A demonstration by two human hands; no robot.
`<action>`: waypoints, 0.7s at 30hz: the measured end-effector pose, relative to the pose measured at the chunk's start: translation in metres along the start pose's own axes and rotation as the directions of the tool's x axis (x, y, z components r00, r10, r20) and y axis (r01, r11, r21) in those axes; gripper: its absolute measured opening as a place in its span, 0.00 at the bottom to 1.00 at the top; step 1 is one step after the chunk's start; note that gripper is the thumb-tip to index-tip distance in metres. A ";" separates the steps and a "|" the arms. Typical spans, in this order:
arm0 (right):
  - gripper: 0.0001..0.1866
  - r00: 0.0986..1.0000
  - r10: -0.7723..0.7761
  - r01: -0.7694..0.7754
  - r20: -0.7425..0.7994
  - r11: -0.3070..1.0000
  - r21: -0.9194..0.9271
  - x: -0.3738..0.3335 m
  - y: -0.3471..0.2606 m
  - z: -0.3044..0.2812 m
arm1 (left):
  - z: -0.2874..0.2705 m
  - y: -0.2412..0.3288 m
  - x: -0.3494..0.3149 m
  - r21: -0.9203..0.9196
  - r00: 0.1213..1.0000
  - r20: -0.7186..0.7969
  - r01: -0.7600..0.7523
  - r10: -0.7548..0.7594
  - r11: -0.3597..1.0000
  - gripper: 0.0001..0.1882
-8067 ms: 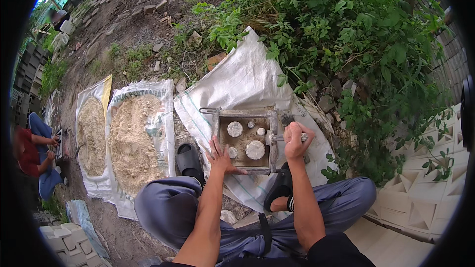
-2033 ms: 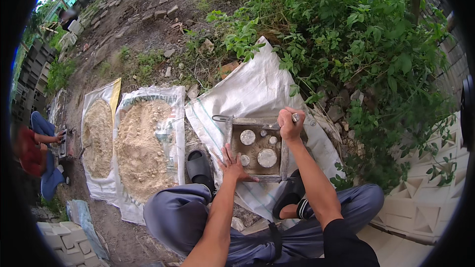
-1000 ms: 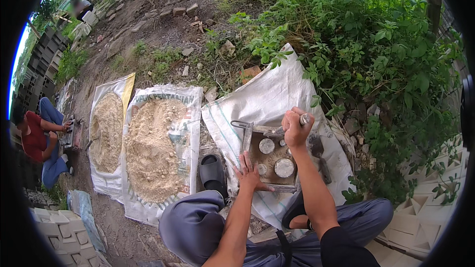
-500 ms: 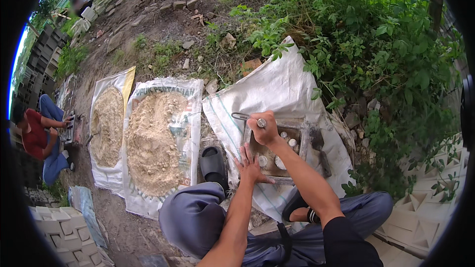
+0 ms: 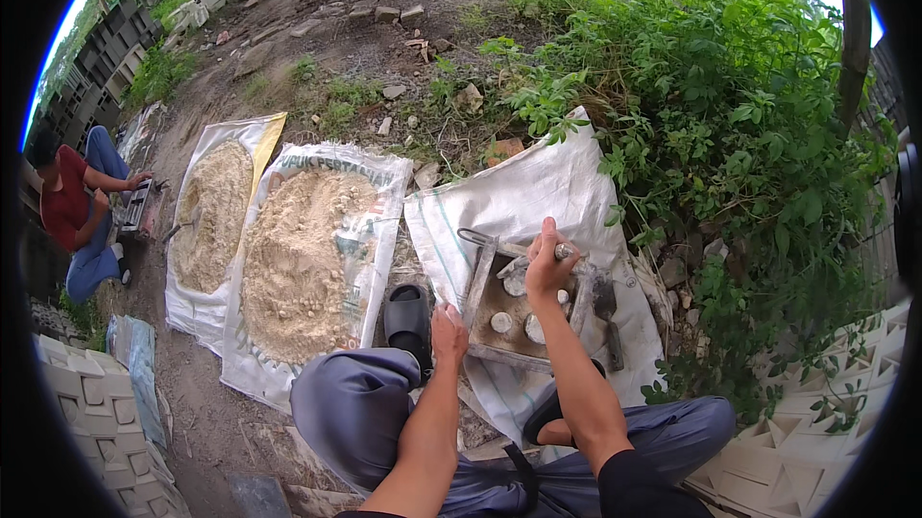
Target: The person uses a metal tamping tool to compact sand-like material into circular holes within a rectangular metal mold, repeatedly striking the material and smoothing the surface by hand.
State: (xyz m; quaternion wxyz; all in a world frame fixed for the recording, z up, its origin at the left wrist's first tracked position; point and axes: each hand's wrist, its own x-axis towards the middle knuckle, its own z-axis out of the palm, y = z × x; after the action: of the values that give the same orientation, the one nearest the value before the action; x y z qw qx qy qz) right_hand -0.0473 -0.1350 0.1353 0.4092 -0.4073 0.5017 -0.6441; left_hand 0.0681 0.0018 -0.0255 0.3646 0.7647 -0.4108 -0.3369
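Observation:
A square, worn mould frame (image 5: 509,357) lies on a white woven sack (image 5: 552,177) in front of me. Several round pale pegs (image 5: 501,322) stand inside it. My right hand (image 5: 547,264) is wrapped round a short rod-like tool (image 5: 567,251) above the frame's far right part; its round end sticks out of the fist and its lower part is mostly hidden. Left of the frame, by the sack's edge, my left hand (image 5: 448,334) is closed with curled fingers; what is in them, if anything, cannot be made out. A dark trowel (image 5: 607,312) rests along the frame's right side.
Two sacks with sandy powder, one nearer (image 5: 293,268) and one farther (image 5: 209,216), lie to the left. A dark sandal (image 5: 408,321) is beside my left hand. Leafy plants (image 5: 711,105) crowd the right. Another person (image 5: 82,192) sits at far left; patterned blocks (image 5: 101,422) stand nearby.
My left hand has left the mould frame's near left edge, moved left and curled up. The right hand has shifted from the frame's far left to its far right, tilting the tool. The view has shifted.

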 end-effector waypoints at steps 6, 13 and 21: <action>0.21 0.889 0.036 -0.063 0.457 0.997 0.043 0.013 -0.002 0.001 | 0.020 -0.043 0.009 0.151 0.972 0.091 0.202 -0.218 0.968 0.27; 0.19 0.950 0.073 -0.120 0.304 0.983 0.140 0.015 -0.022 0.019 | 0.010 -0.004 0.002 0.189 0.990 -0.081 0.128 -0.114 0.974 0.24; 0.19 0.919 0.117 -0.174 0.376 0.977 0.120 0.006 -0.024 0.021 | 0.010 -0.016 -0.004 0.261 0.987 -0.137 0.122 -0.088 0.958 0.24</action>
State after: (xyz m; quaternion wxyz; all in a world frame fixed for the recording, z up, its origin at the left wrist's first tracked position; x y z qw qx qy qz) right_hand -0.0325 -0.1438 0.1632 0.5722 -0.4499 0.3951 -0.5604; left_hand 0.0642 0.0088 -0.0436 0.2639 0.8473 -0.3881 -0.2488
